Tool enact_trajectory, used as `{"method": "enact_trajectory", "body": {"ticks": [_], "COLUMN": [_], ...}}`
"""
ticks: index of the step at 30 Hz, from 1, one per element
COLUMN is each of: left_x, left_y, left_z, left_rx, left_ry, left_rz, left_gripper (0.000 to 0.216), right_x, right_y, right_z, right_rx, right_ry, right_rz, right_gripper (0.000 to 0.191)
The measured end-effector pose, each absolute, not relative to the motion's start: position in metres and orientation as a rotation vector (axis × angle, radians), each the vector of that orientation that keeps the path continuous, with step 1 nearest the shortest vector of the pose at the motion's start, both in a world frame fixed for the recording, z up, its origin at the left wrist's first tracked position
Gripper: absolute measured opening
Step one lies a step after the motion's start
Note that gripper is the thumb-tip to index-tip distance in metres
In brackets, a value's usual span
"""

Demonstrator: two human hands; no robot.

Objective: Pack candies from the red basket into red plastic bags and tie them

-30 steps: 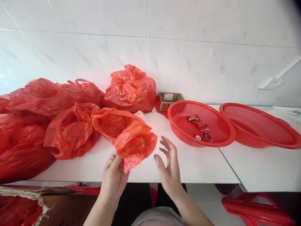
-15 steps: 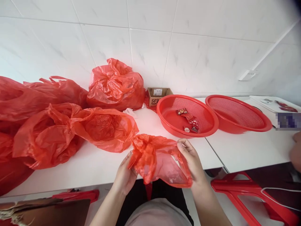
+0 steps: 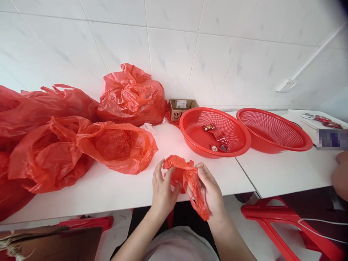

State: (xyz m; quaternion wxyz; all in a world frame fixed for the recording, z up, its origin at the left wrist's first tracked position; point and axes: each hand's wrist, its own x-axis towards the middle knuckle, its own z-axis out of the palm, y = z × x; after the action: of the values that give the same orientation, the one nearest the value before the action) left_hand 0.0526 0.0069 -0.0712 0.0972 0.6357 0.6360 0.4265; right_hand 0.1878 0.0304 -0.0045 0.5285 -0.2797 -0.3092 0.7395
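A thin red plastic bag (image 3: 199, 197) is held crumpled above the front edge of the white table (image 3: 130, 188). My right hand (image 3: 213, 192) is closed round its bunched right side, thumb on top. At the bag's left side, my left hand (image 3: 163, 188) has its fingers loosely curled on the film, thumb apart from them. Just beyond my hands stands a red perforated basin (image 3: 187, 139) with several small wrapped packets (image 3: 216, 134) inside. An opened red bag (image 3: 141, 156) lies to the left of my hands.
Full red bags (image 3: 133, 98) crowd the table's left and back. A cardboard box (image 3: 176, 113) stands by the wall. Another red basin (image 3: 288, 143) is on the right, beyond it a white tray (image 3: 296, 116). A red stool (image 3: 266, 214) and another person's arm (image 3: 339, 174) are at right.
The bag was spread wide between both hands; now it is gathered into a narrower bunch in my right hand. My left hand has moved right and up, closer to the right one.
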Motion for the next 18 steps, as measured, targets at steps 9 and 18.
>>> {"method": "enact_trajectory", "body": {"ticks": [9, 18], "left_x": [0.013, 0.08], "left_y": [0.014, 0.023], "left_z": [-0.071, -0.067], "left_rx": [1.799, 1.713], "left_ry": [1.928, 1.734], "left_rz": [1.019, 1.025], "left_gripper": [0.021, 0.06], "right_x": [0.238, 0.198], "right_y": [0.045, 0.017], "right_z": [-0.002, -0.001], "right_rx": [-0.741, -0.705], "right_ry": [-0.492, -0.511], "right_rz": [1.653, 1.926], "right_gripper": [0.032, 0.032]}}
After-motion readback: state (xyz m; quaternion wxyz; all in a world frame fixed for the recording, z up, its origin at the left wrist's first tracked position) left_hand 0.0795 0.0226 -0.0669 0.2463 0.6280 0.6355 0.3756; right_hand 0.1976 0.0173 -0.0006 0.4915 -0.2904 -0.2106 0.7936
